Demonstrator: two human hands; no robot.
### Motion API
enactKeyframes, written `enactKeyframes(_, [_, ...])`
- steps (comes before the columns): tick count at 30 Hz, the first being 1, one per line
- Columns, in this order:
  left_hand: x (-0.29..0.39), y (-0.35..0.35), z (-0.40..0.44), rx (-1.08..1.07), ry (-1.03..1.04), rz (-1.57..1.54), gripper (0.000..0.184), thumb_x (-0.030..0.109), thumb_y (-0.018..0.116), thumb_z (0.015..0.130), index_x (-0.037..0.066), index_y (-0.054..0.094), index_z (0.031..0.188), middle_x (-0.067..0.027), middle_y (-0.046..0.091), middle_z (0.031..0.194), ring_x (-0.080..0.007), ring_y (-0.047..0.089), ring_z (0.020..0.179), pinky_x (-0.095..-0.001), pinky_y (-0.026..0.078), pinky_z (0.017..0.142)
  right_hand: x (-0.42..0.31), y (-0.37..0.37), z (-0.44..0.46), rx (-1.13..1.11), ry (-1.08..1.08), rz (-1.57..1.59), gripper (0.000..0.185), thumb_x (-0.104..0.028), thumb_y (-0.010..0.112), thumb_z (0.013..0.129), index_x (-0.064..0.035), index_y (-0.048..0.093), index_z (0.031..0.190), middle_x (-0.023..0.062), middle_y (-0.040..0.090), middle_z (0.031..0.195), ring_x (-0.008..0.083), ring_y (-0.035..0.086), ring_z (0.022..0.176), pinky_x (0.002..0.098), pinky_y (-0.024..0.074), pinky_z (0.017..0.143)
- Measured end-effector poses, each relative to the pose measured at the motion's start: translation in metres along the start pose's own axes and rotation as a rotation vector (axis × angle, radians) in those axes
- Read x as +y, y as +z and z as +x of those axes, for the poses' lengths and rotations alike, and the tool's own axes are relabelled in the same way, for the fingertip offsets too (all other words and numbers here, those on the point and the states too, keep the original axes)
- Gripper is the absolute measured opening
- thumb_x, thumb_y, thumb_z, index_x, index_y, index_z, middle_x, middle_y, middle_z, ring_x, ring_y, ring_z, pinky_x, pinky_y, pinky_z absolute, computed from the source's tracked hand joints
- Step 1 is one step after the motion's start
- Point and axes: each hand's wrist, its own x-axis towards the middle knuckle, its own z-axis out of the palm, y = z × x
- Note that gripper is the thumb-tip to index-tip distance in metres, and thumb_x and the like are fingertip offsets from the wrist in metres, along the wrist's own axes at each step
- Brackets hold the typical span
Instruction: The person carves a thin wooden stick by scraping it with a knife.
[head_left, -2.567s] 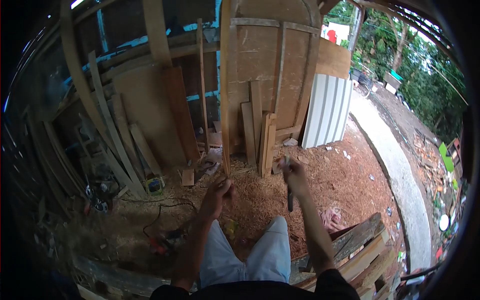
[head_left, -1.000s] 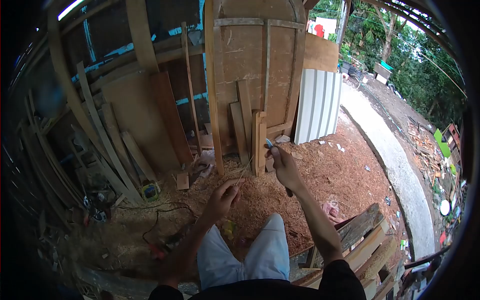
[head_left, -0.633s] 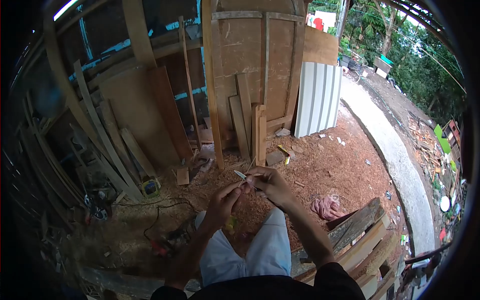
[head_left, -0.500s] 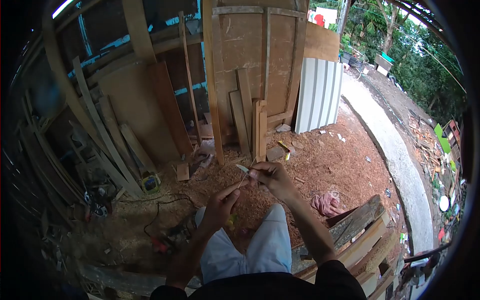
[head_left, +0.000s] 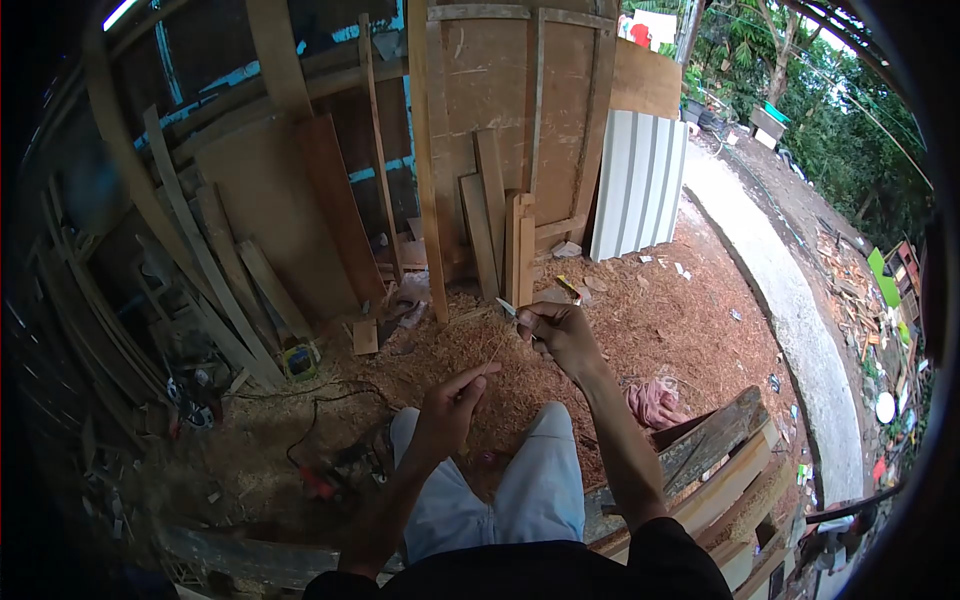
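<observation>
My right hand (head_left: 562,338) is closed around a small knife. Its short pale blade (head_left: 507,308) sticks out past my thumb, up and to the left, and my fingers cover the handle. Lower and to the left, my left hand (head_left: 450,408) pinches a thin wooden stick (head_left: 495,353) between thumb and forefinger. The stick is very fine, and only its upper end shows above the fingertips. A gap separates the blade from the stick. Both hands are above my knees, over ground strewn with wood shavings (head_left: 620,330).
Boards (head_left: 480,230) lean against the wooden wall ahead, with more planks on the left. A white corrugated sheet (head_left: 638,187) stands right of them. Stacked lumber (head_left: 725,470) lies beside my right arm. A pink cloth (head_left: 655,402) and a red power tool (head_left: 318,484) are on the ground.
My right hand and the knife have moved up and right, away from the stick. My left hand stays nearly in place, its grip still on the stick.
</observation>
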Motion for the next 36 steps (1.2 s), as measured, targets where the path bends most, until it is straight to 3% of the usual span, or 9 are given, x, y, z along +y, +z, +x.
enactKeyframes(2, [-0.002,0.001,0.001,0.001,-0.006,-0.022,0.028,0.016,0.045,0.095,0.005,0.057,0.119,0.0045,0.043,0.065,-0.0028,0.037,0.055,-0.0179,0.032,0.049,0.011,-0.004,0.003,0.006,0.008,0.001,0.017,-0.019,0.059,0.088,-0.0029,0.064,0.085,-0.0010,0.059,0.067,0.0038,0.044,0.047,0.0193,0.0333,0.042])
enactKeyframes(5, [-0.007,-0.004,-0.006,-0.023,-0.080,-0.010,0.027,0.014,0.045,0.095,0.005,0.058,0.117,0.0031,0.045,0.065,-0.0033,0.039,0.055,-0.0185,0.033,0.049,0.025,-0.018,0.010,0.207,-0.160,-0.092,0.017,-0.018,0.057,0.090,-0.0024,0.063,0.090,-0.0009,0.058,0.068,0.0039,0.043,0.047,0.0193,0.0328,0.042])
enactKeyframes(7, [-0.008,-0.009,-0.004,-0.050,-0.149,0.035,0.027,0.012,0.045,0.095,0.004,0.058,0.116,0.0018,0.047,0.065,-0.0036,0.040,0.055,-0.0193,0.034,0.049,0.010,-0.027,0.009,0.264,-0.115,0.071,0.017,-0.017,0.053,0.091,-0.0020,0.062,0.093,-0.0011,0.056,0.068,0.0037,0.043,0.050,0.0190,0.0333,0.044])
enactKeyframes(13, [-0.003,-0.002,0.006,0.058,-0.216,-0.202,0.026,0.014,0.042,0.096,0.006,0.059,0.113,0.0042,0.041,0.060,-0.0032,0.032,0.048,-0.0189,0.026,0.043,0.005,0.029,-0.030,0.031,0.017,0.153,0.019,-0.019,0.055,0.091,-0.0019,0.062,0.098,-0.0009,0.056,0.068,0.0026,0.042,0.054,0.0187,0.0329,0.047])
enactKeyframes(15, [-0.005,-0.003,0.008,0.013,-0.094,-0.187,0.026,0.015,0.042,0.096,0.005,0.059,0.112,0.0045,0.041,0.059,-0.0029,0.031,0.047,-0.0190,0.024,0.043,0.008,0.032,-0.032,-0.066,0.056,0.174,0.020,-0.019,0.056,0.091,-0.0016,0.062,0.098,-0.0006,0.056,0.069,0.0025,0.042,0.054,0.0187,0.0323,0.047])
enactKeyframes(21, [0.009,-0.007,-0.001,-0.061,-0.187,-0.132,0.025,0.015,0.042,0.096,0.007,0.060,0.112,0.0038,0.042,0.062,-0.0036,0.034,0.053,-0.0190,0.029,0.048,0.001,0.020,-0.028,-0.201,0.026,0.211,0.018,-0.018,0.057,0.090,-0.0010,0.061,0.088,0.0005,0.056,0.066,0.0025,0.038,0.049,0.0180,0.0262,0.044])
enactKeyframes(24, [0.006,-0.006,0.000,-0.082,-0.149,-0.139,0.025,0.015,0.043,0.096,0.007,0.060,0.112,0.0040,0.042,0.062,-0.0033,0.034,0.052,-0.0186,0.028,0.048,0.003,0.021,-0.027,-0.134,-0.019,0.084,0.019,-0.017,0.056,0.090,-0.0001,0.062,0.086,0.0004,0.056,0.065,0.0024,0.038,0.048,0.0182,0.0261,0.043])
enactKeyframes(28, [0.006,-0.006,-0.001,-0.115,-0.158,-0.167,0.025,0.016,0.043,0.096,0.007,0.060,0.112,0.0042,0.041,0.062,-0.0032,0.033,0.050,-0.0182,0.027,0.046,0.001,0.008,-0.021,-0.009,-0.002,0.162,0.019,-0.017,0.057,0.090,0.0009,0.064,0.090,0.0003,0.056,0.064,0.0026,0.038,0.048,0.0177,0.0274,0.044])
enactKeyframes(36, [0.004,-0.009,-0.002,-0.187,-0.287,-0.383,0.028,0.017,0.044,0.095,0.001,0.055,0.115,0.0068,0.033,0.059,-0.0023,0.028,0.047,-0.0187,0.021,0.042,-0.003,0.008,-0.028,-0.081,0.012,0.042,0.021,-0.021,0.057,0.090,-0.0022,0.065,0.089,-0.0006,0.058,0.065,0.0029,0.042,0.049,0.0184,0.0321,0.044])
